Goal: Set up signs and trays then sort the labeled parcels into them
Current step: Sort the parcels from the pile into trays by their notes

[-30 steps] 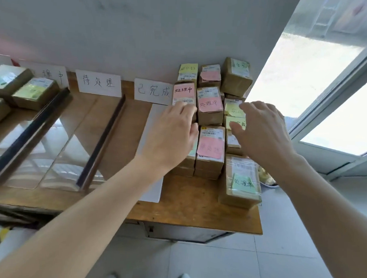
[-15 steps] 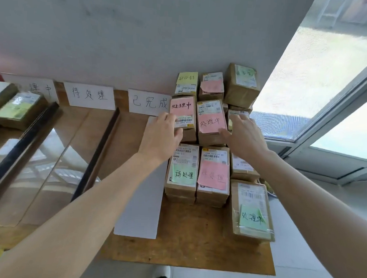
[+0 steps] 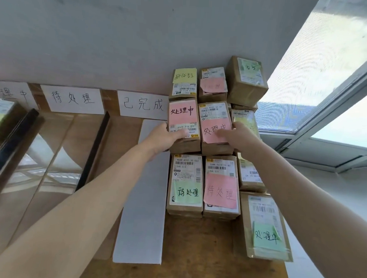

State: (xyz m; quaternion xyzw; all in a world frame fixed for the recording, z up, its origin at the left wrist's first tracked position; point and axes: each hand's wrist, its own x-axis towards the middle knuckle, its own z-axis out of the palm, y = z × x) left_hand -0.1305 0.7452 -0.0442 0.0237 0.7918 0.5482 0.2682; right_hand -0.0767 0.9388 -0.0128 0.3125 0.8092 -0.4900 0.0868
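Several brown parcels with coloured sticky notes are stacked at the right end of the wooden table [image 3: 197,244]. My left hand [image 3: 163,138] grips the left side of a parcel with a pink note [image 3: 182,115]. My right hand [image 3: 237,136] grips the neighbouring pink-note parcel [image 3: 215,117], thumb on its note. Three white signs lean on the wall: a partly cut-off one [image 3: 10,93], a middle one [image 3: 73,99] and a right one [image 3: 142,104]. Clear trays with dark edges [image 3: 94,147] lie below the signs.
Nearer me sit a green-note parcel [image 3: 186,183], a pink-note parcel [image 3: 221,186] and another green-note parcel [image 3: 265,226] by the table's right edge. A white sheet [image 3: 143,221] lies beside them. More parcels [image 3: 0,120] rest in the far-left tray. A window [image 3: 328,82] is on the right.
Both hands have reached further back and closed on the two pink-note parcels in the second row. The camera has moved closer to the stack.
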